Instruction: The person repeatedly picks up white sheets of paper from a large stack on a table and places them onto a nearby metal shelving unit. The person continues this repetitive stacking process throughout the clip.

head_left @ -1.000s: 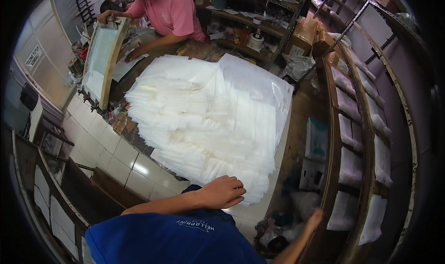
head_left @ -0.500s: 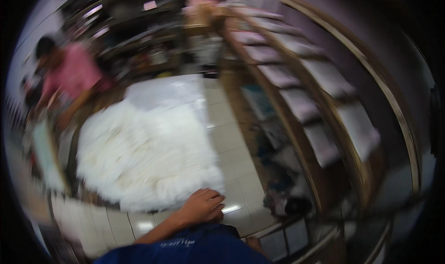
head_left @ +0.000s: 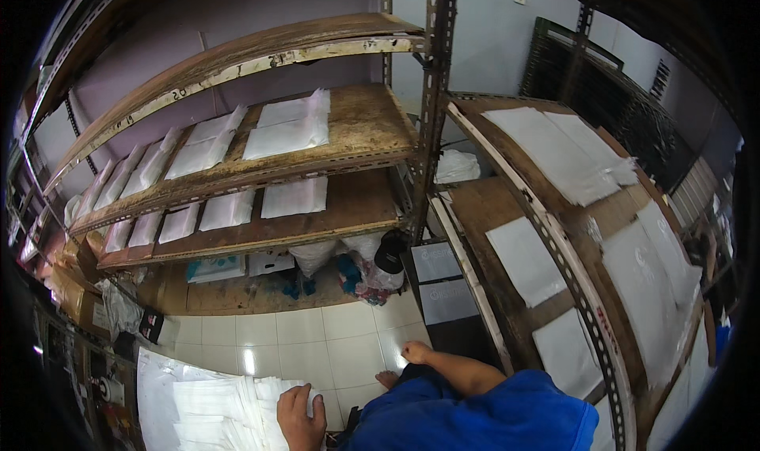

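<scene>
A wide pile of thin white plastic sheets or bags lies at the lower left. My left hand is at the right edge of this pile, thumb apart from the fingers, with nothing seen in it. Whether it presses on the sheets I cannot tell. My right hand hangs low over the tiled floor, close to my leg. Its fingers are curled in loosely and nothing shows in them.
Ahead, a wooden shelf rack carries rows of flat white packs. Another rack on the right holds larger white sheets. A metal upright stands between them. Cardboard boxes and bundles sit low down.
My view has swung right and sharpened. The pile now sits lower left, the person in pink is out of view, and my right hand shows clearly. My left hand remains near the pile's edge.
</scene>
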Available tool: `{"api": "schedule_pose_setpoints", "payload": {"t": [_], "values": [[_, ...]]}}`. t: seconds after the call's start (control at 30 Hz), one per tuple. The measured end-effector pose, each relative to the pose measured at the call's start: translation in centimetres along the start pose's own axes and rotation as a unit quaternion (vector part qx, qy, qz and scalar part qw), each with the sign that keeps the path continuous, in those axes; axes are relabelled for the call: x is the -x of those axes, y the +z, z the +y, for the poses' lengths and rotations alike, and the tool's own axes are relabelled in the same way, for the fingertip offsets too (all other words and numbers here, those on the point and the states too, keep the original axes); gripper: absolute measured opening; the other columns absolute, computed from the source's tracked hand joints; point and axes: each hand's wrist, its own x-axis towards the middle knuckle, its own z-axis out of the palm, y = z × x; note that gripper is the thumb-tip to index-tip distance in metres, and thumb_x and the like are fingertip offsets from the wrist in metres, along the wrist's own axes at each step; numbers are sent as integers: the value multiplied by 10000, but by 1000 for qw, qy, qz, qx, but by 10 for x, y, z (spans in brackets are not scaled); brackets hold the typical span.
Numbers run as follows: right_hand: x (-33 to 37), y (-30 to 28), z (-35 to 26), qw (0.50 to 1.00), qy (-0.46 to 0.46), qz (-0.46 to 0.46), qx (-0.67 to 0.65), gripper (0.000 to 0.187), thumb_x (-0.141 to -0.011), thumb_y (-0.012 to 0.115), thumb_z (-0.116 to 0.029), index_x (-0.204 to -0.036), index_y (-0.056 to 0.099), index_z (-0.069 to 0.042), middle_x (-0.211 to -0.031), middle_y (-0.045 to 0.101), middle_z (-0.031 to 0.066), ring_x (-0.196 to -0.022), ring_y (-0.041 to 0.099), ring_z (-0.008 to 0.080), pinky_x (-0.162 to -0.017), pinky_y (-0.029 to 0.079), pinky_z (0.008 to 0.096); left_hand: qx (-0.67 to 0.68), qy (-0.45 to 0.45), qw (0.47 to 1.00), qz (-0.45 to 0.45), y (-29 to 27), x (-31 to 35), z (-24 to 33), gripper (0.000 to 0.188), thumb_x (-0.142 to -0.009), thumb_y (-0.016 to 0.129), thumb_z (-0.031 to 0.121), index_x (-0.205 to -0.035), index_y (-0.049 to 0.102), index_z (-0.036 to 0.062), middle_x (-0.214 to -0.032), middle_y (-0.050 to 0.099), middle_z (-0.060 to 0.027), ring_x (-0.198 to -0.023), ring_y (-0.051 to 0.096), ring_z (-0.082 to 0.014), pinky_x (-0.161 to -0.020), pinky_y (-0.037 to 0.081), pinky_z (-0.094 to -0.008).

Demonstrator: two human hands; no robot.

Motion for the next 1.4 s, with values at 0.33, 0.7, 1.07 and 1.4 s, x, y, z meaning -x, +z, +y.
{"api": "schedule_pose_setpoints", "payload": {"t": [0.33, 0.7, 1.07, 1.4], "values": [[122, 63, 23, 988, 67, -110, 86, 361, -861, 566, -325, -1027, 690, -29, -1074, 662, 196, -1023, 627, 344, -895, 489, 423, 26, -76, 995, 66, -30, 108, -36, 250, -734, 693, 48, -978, 658, 3, -920, 636, -165, -876, 609, -333, -765, 490, -405], [67, 108, -8, 966, -141, -203, 80, 388, -897, 587, -328, -1012, 623, 40, -808, 669, 180, -692, 660, 271, -651, 520, 381, -66, -133, 979, 140, -70, 192, -22, 192, -854, 640, 210, -961, 605, 54, -874, 566, -75, -814, 578, -238, -736, 477, -367], [10, 69, -88, 968, -75, -237, 20, 165, -884, 557, -175, -875, 565, -10, -650, 570, 77, -481, 535, 159, -407, 414, 305, -113, -244, 937, 224, -58, 226, 13, 190, -853, 640, 213, -940, 604, 49, -861, 571, -81, -818, 584, -240, -728, 478, -368], [34, 65, -51, 928, -202, -307, 60, 174, -883, 579, -185, -892, 577, -10, -638, 563, 75, -462, 523, 158, -394, 406, 292, -155, -292, 914, 235, -54, 220, 29, 199, -851, 646, 205, -978, 598, 59, -892, 588, -81, -827, 591, -247, -729, 476, -368]]}}
